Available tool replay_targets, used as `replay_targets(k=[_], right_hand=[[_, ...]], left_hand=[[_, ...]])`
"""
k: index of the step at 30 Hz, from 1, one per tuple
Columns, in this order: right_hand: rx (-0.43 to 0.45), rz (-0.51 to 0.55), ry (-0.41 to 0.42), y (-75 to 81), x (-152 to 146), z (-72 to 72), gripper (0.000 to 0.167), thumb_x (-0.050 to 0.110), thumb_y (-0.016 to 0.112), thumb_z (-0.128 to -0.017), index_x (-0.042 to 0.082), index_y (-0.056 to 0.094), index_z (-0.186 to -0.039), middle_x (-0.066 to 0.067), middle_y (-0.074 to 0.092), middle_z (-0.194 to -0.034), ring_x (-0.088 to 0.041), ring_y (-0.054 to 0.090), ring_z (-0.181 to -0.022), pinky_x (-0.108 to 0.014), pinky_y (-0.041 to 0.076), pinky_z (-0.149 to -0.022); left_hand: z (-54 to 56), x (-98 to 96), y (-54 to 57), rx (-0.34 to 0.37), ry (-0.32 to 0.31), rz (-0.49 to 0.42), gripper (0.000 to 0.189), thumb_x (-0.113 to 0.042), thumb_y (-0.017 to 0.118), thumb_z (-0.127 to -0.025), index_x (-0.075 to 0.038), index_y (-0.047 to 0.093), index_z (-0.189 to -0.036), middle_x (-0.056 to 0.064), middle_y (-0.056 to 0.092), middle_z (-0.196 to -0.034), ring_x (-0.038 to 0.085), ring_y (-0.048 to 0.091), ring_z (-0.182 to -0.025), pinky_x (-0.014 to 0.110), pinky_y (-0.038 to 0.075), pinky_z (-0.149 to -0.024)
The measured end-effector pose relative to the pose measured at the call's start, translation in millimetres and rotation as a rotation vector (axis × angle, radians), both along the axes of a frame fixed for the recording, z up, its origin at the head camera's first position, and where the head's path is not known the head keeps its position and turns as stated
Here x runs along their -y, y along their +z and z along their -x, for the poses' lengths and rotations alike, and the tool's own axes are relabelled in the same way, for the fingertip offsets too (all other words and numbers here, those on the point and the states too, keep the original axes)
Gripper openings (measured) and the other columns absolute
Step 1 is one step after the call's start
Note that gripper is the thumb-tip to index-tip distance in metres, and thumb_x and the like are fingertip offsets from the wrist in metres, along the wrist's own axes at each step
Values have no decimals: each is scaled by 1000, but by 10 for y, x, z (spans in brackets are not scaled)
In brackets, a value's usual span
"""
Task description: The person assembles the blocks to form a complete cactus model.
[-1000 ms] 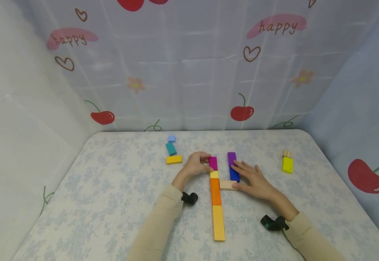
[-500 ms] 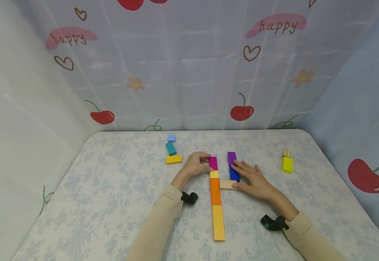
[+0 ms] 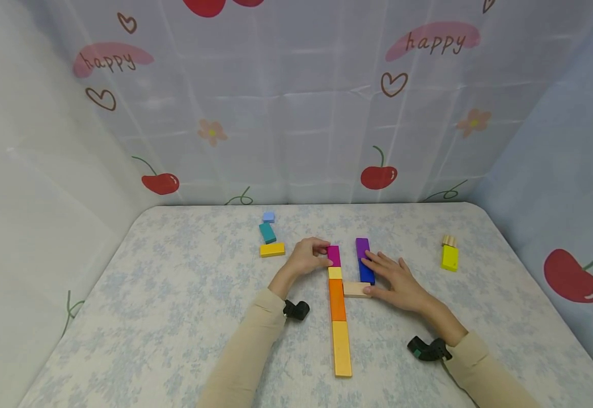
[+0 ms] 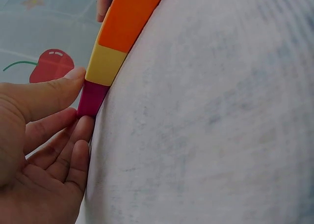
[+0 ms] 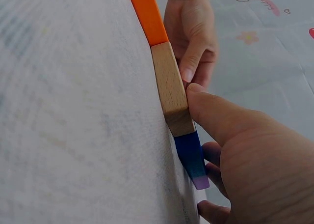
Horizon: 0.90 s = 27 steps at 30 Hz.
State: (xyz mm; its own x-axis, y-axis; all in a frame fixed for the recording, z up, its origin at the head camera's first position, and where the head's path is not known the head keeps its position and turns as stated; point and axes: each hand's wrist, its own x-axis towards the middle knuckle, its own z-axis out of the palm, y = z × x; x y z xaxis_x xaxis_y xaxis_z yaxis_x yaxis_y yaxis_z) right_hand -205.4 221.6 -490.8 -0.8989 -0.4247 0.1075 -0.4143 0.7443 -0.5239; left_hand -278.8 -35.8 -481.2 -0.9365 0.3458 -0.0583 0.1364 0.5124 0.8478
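Observation:
A row of flat building blocks runs toward me in the head view: a magenta block [image 3: 333, 255], a small pale yellow block [image 3: 335, 273], an orange block [image 3: 337, 299] and a long yellow-orange block [image 3: 342, 348]. My left hand [image 3: 304, 258] pinches the magenta block between thumb and fingertips at its left side. A plain wooden block [image 3: 356, 289] juts right from the orange one. Behind its right end stand a blue block [image 3: 366, 272] and a purple block [image 3: 362, 247] in line. My right hand [image 3: 398, 281] rests outstretched, thumb on the wooden block, fingertips on the blue and purple ones.
At the back left lie a light blue block [image 3: 269, 217], a teal block [image 3: 267, 233] and a yellow block [image 3: 272, 250]. Far right are a bright yellow block [image 3: 449, 258] and small ridged wooden pieces [image 3: 449, 240]. A printed curtain [image 3: 296, 113] hangs behind the table.

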Motion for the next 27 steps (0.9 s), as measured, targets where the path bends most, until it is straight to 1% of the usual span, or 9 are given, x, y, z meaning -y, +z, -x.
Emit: replay_targets(k=[4, 10, 13, 15, 18, 21, 24, 27], right_hand=[[-1, -2, 4, -6, -7, -3, 71, 44, 69, -88, 12, 47, -147, -15, 35, -157, -45, 25, -145, -79, 4, -106], [2, -1, 5, -19, -5, -13, 71, 44, 69, -88, 12, 46, -147, -15, 35, -157, -45, 25, -145, -78, 3, -107], [3, -2, 5, -22, -4, -18, 71, 44, 69, -88, 12, 46, -147, -15, 35, -157, -45, 25, -145, -78, 3, -108], [2, -4, 3, -20, -4, -17, 71, 44, 69, -88, 12, 46, -147, -15, 35, -157, -45, 25, -145, -78, 3, -108], [-4, -1, 3, -6, -5, -13, 71, 44, 69, -88, 12, 46, -147, -15, 35, -157, -45, 25, -145, -78, 4, -107], [-11, 4, 6, 12, -7, -8, 71, 43, 70, -87, 11, 47, -146, -16, 36, -156, -46, 25, -144, -78, 4, -107], [-10, -3, 10, 17, -10, -4, 72, 44, 70, -87, 12, 47, -147, -16, 35, -156, -46, 25, -145, -79, 4, -107], [-3, -7, 12, 11, -12, -2, 72, 44, 70, -87, 12, 46, -147, -15, 35, -157, -45, 25, -145, -79, 4, -107]], left_hand=[[-1, 3, -9, 7, 4, -2, 45, -13, 78, -83, -5, 66, -126, 11, 67, -115, 22, 60, -100, 33, 53, -92], [-17, 16, -19, -9, -3, 3, 47, -13, 77, -84, -5, 64, -129, 11, 66, -116, 24, 60, -103, 35, 52, -94], [-56, 29, 6, -43, -9, 31, 50, -17, 76, -86, -6, 61, -133, 11, 61, -126, 26, 57, -112, 39, 50, -99], [-95, 42, 41, -78, -28, 61, 53, -21, 74, -88, -7, 57, -137, 10, 55, -135, 28, 52, -123, 43, 45, -106], [-187, 75, 115, -149, -103, 123, 60, -27, 71, -90, -7, 51, -142, 11, 43, -150, 32, 41, -138, 50, 35, -114], [-315, 112, 175, -201, -221, 200, 69, -32, 70, -90, -9, 43, -148, 12, 30, -159, 34, 28, -146, 56, 26, -117], [-463, 147, 199, -191, -321, 272, 75, -38, 70, -89, -15, 37, -152, 7, 20, -164, 36, 16, -151, 61, 21, -117], [-587, 174, 203, -171, -382, 334, 77, -45, 70, -88, -20, 36, -153, 2, 16, -165, 36, 9, -152, 64, 17, -117]])
